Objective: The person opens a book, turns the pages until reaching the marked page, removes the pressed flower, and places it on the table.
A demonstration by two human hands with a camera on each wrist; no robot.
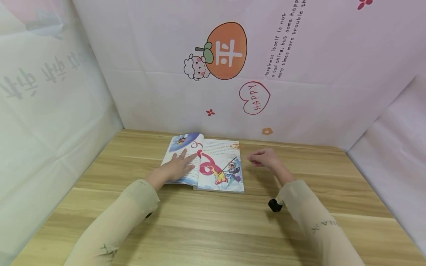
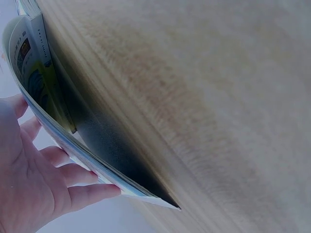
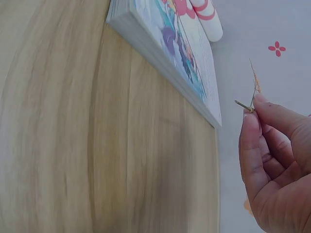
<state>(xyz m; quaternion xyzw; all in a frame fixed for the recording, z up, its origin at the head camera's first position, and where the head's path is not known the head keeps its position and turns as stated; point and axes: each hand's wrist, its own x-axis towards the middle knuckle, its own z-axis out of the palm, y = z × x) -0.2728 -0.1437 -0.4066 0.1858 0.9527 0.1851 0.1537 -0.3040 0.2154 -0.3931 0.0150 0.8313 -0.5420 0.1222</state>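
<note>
An illustrated book lies open on the wooden table, with coloured pictures and printed text across both pages. My left hand rests on the left page, its fingers spread. In the left wrist view, the fingers of that left hand lie along the book's bowed pages, whose outer edge lifts over the table. To the right of the book is my right hand. Between thumb and forefinger it pinches a thin, dry plant sprig with a fine orange tip, seen in the right wrist view.
The wooden table runs back to a white printed cloth wall. More pale cloth hangs at the left side, and another sheet at the right. A black wrist device shows beneath the right sleeve.
</note>
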